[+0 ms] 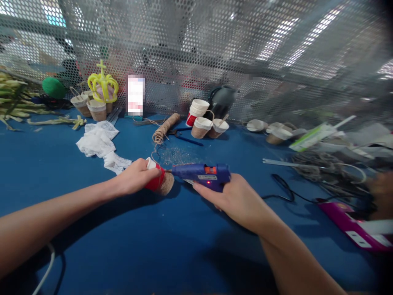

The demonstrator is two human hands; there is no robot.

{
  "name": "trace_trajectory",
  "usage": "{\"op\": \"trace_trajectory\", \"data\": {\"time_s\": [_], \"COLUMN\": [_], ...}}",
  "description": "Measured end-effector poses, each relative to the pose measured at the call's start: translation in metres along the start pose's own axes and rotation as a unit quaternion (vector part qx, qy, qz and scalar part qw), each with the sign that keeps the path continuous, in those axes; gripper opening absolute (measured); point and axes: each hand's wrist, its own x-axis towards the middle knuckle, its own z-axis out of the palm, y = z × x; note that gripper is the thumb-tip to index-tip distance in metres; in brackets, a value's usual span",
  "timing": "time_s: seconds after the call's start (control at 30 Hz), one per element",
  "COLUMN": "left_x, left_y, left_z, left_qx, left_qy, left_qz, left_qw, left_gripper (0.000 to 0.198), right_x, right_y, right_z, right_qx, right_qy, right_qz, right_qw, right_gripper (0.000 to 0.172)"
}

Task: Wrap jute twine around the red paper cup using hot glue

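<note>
My left hand [137, 177] is closed around a red paper cup [156, 176], tipped on its side with its white rim toward the upper left. Jute twine [166, 183] is wound about the cup's base end. My right hand [236, 198] grips a blue glue gun [202, 174] with a lit red light. The gun's nozzle is at the cup, by the edge of the twine; whether they touch I cannot tell. A strand runs from the cup up to a roll of jute twine [166, 128] lying behind it.
Behind are dark-handled pliers [187, 137], stacked paper cups [198, 108] and several twine-wrapped cups [202, 128]. White lace [98, 139] lies at left, near a yellow balloon crown [103, 88]. At right are a cord [284, 186], a magenta power strip [346, 225] and a blurred hand [380, 194].
</note>
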Motion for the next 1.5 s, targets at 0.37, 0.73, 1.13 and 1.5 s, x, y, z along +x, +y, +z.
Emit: {"op": "trace_trajectory", "data": {"time_s": [0.37, 0.73, 1.13, 1.5], "left_x": [0.000, 0.002, 0.001, 0.000], "left_y": [0.003, -0.001, 0.002, -0.002], "left_z": [0.000, -0.001, -0.001, 0.001], "left_qx": [-0.077, -0.081, -0.079, 0.007], "left_qy": [-0.005, 0.009, 0.002, 0.012], "left_qz": [0.023, 0.009, 0.022, 0.056], "left_qw": [0.997, 0.997, 0.997, 0.998], "left_gripper": [0.022, 0.021, 0.021, 0.023], "right_x": [-0.008, -0.010, -0.008, -0.002], "right_y": [-0.009, -0.007, -0.006, 0.002], "right_z": [0.004, 0.005, 0.007, 0.003], "right_qx": [-0.018, -0.047, -0.052, -0.055], "right_qy": [0.017, 0.030, 0.050, 0.018], "right_qz": [0.000, -0.029, -0.039, -0.014], "right_qw": [1.000, 0.998, 0.997, 0.998], "right_gripper": [0.026, 0.027, 0.021, 0.020]}}
